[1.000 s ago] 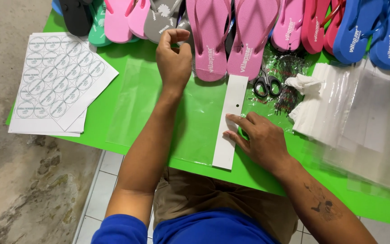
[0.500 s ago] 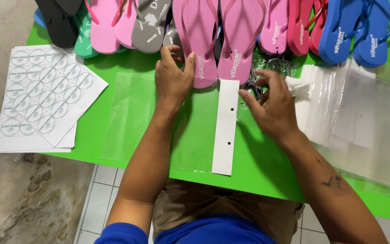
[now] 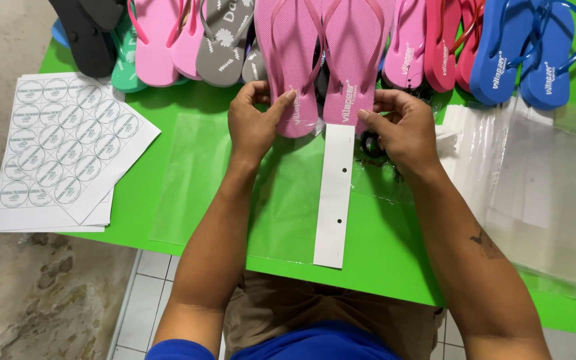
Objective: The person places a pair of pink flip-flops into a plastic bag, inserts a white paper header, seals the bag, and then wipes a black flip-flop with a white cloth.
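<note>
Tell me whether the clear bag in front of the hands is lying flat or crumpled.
Flat. The clear bag lies spread smooth on the green table, its white header strip straight, with no folds showing.

Packing workshop: rows of flip-flops (image 3: 428,47), clear bags (image 3: 541,193), sticker sheets (image 3: 61,147).

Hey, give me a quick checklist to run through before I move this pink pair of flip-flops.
1. Left hand on the left pink flip-flop, thumb on the heel: ok.
2. Right hand on the right pink flip-flop at the heel: ok.
3. Heels level, side by side: ok.
4. Clear plastic bag flat on the green table: ok.
5. White card strip lying flat on the bag: ok.
6. Bag mouth open: cannot tell.
</note>
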